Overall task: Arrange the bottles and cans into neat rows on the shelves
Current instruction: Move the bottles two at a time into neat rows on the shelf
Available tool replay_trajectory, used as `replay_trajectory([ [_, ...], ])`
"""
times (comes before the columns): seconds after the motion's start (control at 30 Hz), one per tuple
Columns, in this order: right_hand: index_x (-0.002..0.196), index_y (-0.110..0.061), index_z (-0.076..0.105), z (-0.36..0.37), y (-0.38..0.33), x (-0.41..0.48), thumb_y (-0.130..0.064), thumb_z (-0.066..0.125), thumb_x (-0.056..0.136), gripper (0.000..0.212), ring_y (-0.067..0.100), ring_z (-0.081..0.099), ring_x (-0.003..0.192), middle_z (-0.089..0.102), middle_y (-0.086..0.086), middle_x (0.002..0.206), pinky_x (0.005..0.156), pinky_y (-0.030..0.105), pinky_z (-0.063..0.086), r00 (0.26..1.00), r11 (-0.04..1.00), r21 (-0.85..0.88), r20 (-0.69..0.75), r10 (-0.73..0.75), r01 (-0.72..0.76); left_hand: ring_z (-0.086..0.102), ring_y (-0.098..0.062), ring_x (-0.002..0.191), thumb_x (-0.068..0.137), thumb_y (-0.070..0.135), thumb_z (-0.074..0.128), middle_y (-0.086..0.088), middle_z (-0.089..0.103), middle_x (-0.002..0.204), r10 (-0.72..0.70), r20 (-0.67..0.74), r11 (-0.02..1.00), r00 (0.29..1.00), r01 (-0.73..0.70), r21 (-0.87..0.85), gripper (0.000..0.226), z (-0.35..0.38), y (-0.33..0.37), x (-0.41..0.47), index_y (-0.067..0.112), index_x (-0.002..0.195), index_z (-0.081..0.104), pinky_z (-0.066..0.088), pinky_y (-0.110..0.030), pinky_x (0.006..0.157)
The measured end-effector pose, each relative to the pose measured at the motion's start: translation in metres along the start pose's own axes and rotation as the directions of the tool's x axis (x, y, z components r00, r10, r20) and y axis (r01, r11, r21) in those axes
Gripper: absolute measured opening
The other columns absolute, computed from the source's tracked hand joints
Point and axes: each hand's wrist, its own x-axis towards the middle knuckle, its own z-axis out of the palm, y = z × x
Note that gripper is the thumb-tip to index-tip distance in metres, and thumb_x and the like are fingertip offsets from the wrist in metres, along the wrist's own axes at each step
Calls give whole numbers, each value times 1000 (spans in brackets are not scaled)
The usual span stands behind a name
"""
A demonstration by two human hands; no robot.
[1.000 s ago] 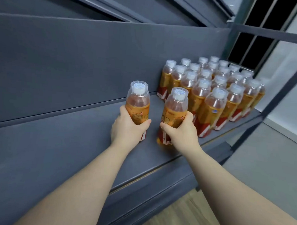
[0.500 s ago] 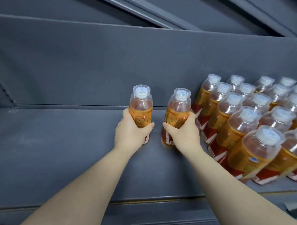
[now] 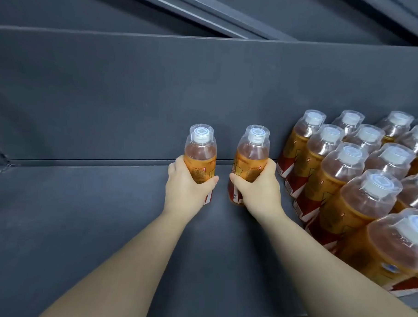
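A dark grey shelf [image 3: 80,224] fills most of the view, with a matching grey back panel [image 3: 158,96] rising behind it. On its right side stands a packed block of bottles [image 3: 345,188] in straight rows that run from the back panel toward the front edge, each bottle touching its neighbours. Two bare forearms reach in from the bottom of the view, the left forearm [image 3: 126,262] and the right forearm [image 3: 330,266], both stretched nearly straight toward the middle of the shelf near the back panel. The hands are apart, each clamped on its own bottle. The left hand [image 3: 187,193] wraps the left bottle [image 3: 200,155] from the near side, thumb across the right of the label and fingers round the left. The right hand [image 3: 259,194] grips the right bottle [image 3: 251,157] in mirror fashion, thumb on the left side. Both held bottles are upright, side by side with a gap between them, and the right one is just left of the block's back row without touching it. Whether their bases rest on the shelf or hang just above it cannot be told. Every bottle is clear plastic holding amber liquid, with an orange label and a red-and-white band at the foot. Each held bottle carries a white cap [image 3: 201,135] under a clear plastic cover.
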Motion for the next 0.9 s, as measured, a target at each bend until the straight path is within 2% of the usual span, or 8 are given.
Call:
replay_trajectory([
  [0.2,140,-26,34,7,7,16,-40,80,81,77,10,50,112,48,-8,127,90,27,44,999,1000,3,-35,-25,26,49,-13,107,75,43,84,4,44,129,31,66,999,997,-29,-33,81,15,6,17,23,140,38,43,-27,86],
  [0.37,147,-23,29,13,11,16,-42,81,80,87,10,41,121,35,-3,137,93,25,38,997,1000,-22,-71,-11,10,55,-12,111,78,35,84,9,51,127,35,109,989,993,-19,-147,82,15,0,19,27,139,30,47,-21,82],
  [0.43,148,-22,28,15,10,14,-42,83,77,92,8,39,118,33,-4,135,93,25,38,996,1000,-4,-90,-1,0,56,-16,113,76,39,83,8,52,124,37,93,993,995,-27,-114,81,16,-1,17,27,136,31,51,-27,84],
  [0.5,145,-22,30,16,10,14,-44,85,74,93,9,39,116,34,-5,129,93,28,39,994,1000,-1,-108,5,-6,48,-20,123,72,45,84,3,49,130,50,59,999,997,-49,-18,87,18,0,15,23,138,32,50,-38,97],
  [0.6,140,-23,34,18,10,16,-48,85,72,88,17,45,124,41,-5,129,99,38,47,992,999,-43,-127,1,-7,40,-23,130,72,48,84,-2,43,136,42,35,996,999,-44,82,92,17,4,16,21,142,31,43,-41,104],
  [0.67,138,-27,33,17,13,17,-48,84,73,86,19,49,125,47,-5,132,101,43,50,993,1000,-28,-121,0,-4,44,-22,127,74,44,84,-1,45,134,43,59,998,997,-46,42,88,15,3,20,23,143,33,45,-40,103],
  [0.8,133,-33,31,10,18,13,-34,83,79,74,7,56,112,53,-12,126,100,34,50,999,991,136,-47,13,-6,52,-12,118,81,27,83,10,50,129,17,158,987,987,9,-158,83,7,-2,20,23,145,30,48,-30,97],
  [0.9,137,-32,32,12,19,8,-33,79,84,71,9,58,115,56,-9,131,102,37,50,1000,987,163,-15,15,-13,53,-13,121,86,24,78,10,51,129,7,181,976,983,33,-215,75,7,-5,14,22,143,30,47,-26,96],
])
